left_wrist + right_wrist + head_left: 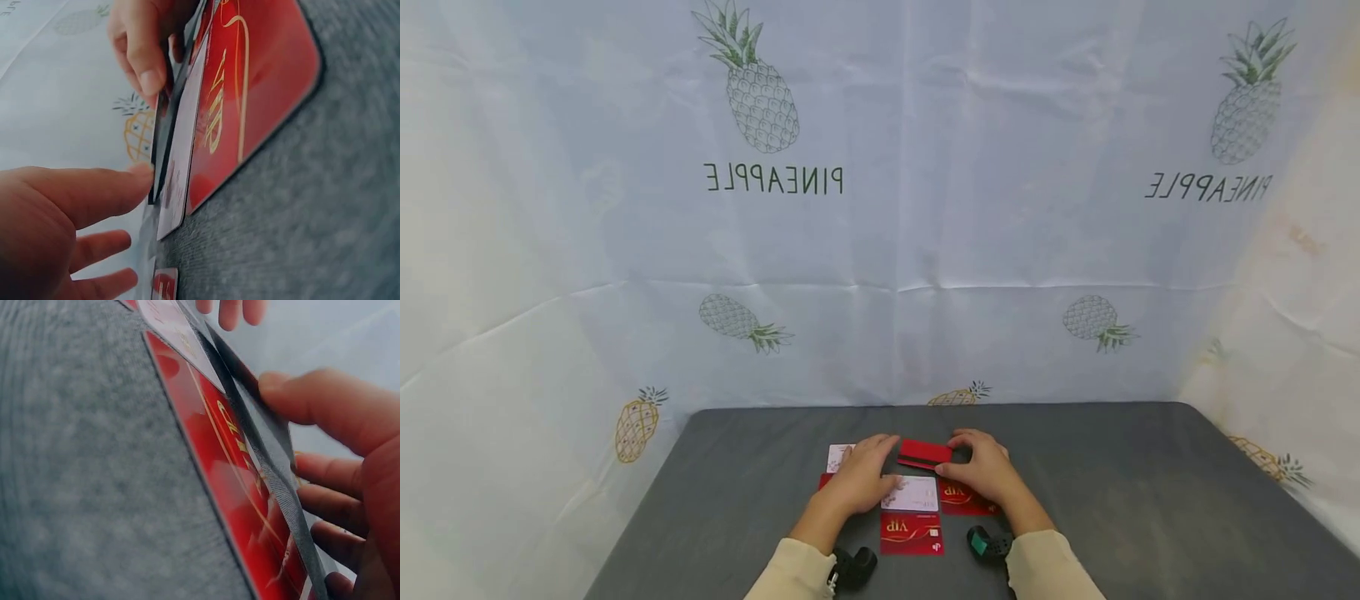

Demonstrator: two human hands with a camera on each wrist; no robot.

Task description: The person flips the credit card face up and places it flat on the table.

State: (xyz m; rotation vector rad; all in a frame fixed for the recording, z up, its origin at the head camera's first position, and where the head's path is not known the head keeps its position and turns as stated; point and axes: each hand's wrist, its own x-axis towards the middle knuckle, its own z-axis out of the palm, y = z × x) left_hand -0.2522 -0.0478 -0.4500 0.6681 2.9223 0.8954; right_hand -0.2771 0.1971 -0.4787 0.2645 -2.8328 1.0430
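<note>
My right hand (pixel 985 467) pinches a red card with a black stripe (pixel 923 455) by its right end, thumb on the near side and fingers behind. This card is held above the dark table, behind a white card with a floral print (pixel 912 493). My left hand (pixel 859 479) is at the striped card's left end, fingers loosely extended. Its thumb (pixel 119 187) appears at the card's edge in the left wrist view; whether it touches, I cannot tell. Under my right hand lies a red VIP card (pixel 966 498). Another red VIP card (pixel 912 533) lies in front of the white one.
Partly behind my left hand are a white card (pixel 838 457) and a sliver of red card (pixel 825 480). The dark grey table (pixel 1120 500) extends to both sides. A pale curtain printed with pineapples (pixel 880 208) hangs along its far edge.
</note>
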